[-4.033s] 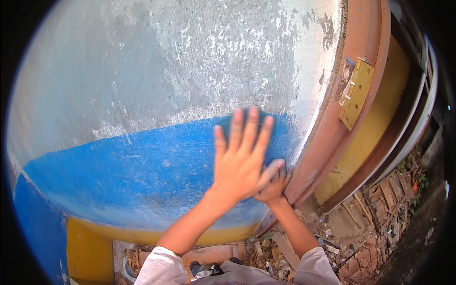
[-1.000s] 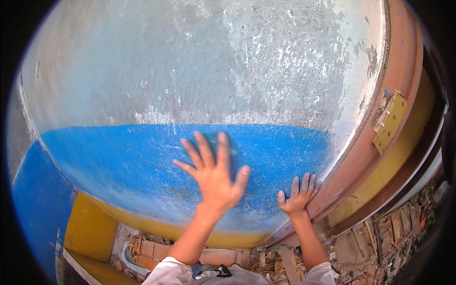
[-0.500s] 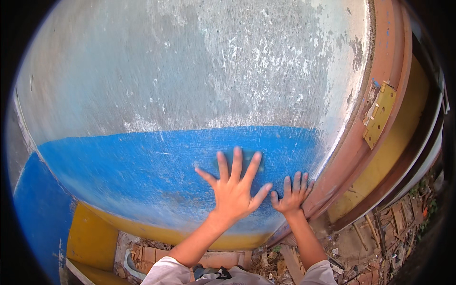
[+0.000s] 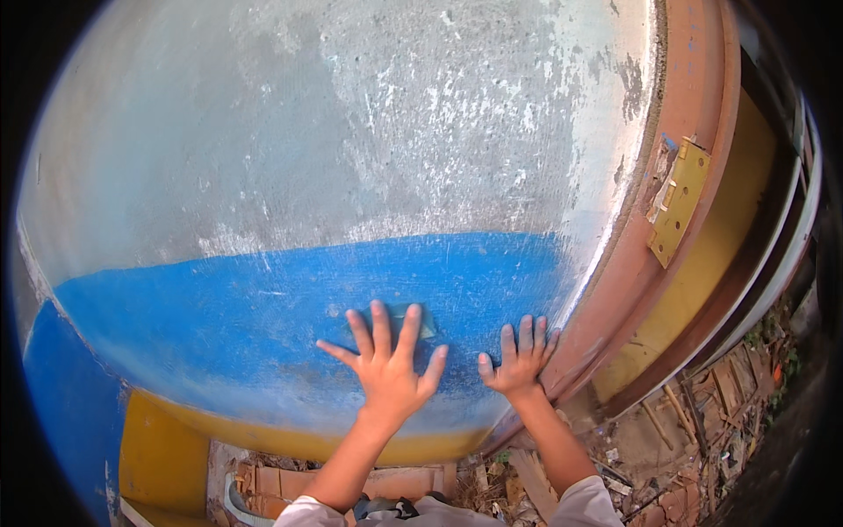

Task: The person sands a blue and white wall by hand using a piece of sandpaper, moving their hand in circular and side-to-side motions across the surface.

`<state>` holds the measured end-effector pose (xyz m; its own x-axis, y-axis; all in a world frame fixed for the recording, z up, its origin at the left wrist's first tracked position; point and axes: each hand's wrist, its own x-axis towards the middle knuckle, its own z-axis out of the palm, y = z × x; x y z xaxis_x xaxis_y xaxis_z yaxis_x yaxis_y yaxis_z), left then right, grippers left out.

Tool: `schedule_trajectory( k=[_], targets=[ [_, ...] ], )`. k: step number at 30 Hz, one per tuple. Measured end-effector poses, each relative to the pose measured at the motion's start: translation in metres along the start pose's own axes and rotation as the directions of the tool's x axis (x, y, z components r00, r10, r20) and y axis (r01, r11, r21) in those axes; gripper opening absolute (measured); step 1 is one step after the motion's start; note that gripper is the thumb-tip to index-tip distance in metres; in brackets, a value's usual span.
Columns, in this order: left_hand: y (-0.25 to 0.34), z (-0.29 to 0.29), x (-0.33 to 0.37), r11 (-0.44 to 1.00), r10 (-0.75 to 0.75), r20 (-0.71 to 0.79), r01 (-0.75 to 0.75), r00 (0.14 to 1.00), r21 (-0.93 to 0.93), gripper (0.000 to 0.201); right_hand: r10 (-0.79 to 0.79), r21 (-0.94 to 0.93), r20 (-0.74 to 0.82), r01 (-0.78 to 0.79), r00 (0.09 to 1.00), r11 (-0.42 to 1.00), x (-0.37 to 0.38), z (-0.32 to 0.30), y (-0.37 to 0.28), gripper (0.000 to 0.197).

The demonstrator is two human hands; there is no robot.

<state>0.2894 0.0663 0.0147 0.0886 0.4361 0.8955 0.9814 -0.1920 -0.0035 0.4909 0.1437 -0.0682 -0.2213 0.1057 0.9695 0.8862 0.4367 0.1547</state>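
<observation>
My left hand (image 4: 389, 378) is spread flat over a dark green-grey piece of sandpaper (image 4: 428, 323), pressing it on the blue band (image 4: 228, 325) of a painted wall. Most of the sheet is hidden beneath the fingers; its upper and right edges show. To the right, my right hand (image 4: 516, 376) rests on the same blue paint, close to the door frame, fingers apart and nothing in it. The blue is scuffed and faded toward the bottom. Above it the wall (image 4: 334, 132) is grey with flaking white patches.
A reddish-brown door frame (image 4: 632, 272) with a yellow hinge (image 4: 680, 202) borders the wall on the right. A yellow strip (image 4: 421, 448) runs along the wall's foot. Broken tiles, sticks and rubble (image 4: 676, 439) litter the ground. A blue and yellow side wall (image 4: 167, 443) stands at the left.
My left hand has slid down and slightly left across the blue paint, carrying the sandpaper along. My right hand stays at the same place by the frame, while the whole view has shifted slightly.
</observation>
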Motion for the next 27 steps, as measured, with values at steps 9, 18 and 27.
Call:
schedule_trajectory(
  k=[9, 18, 27],
  targets=[
    [0.041, -0.017, 0.070, 0.989, 0.129, 0.068, -0.122, 0.989, -0.087, 0.066, 0.047, -0.007, 0.025, -0.047, 0.999, 0.999, -0.004, 0.002, -0.005, 0.060],
    [0.046, -0.020, 0.072, 0.989, 0.010, 0.106, 0.005, 0.994, -0.147, 0.068, 0.047, -0.019, 0.038, -0.046, 0.998, 0.999, -0.006, 0.000, -0.002, 0.060],
    [0.056, -0.019, 0.063, 0.983, 0.034, 0.124, -0.011, 0.992, -0.181, 0.068, 0.030, -0.054, 0.019, -0.029, 0.999, 0.998, -0.009, -0.002, 0.004, 0.051]
  ],
)
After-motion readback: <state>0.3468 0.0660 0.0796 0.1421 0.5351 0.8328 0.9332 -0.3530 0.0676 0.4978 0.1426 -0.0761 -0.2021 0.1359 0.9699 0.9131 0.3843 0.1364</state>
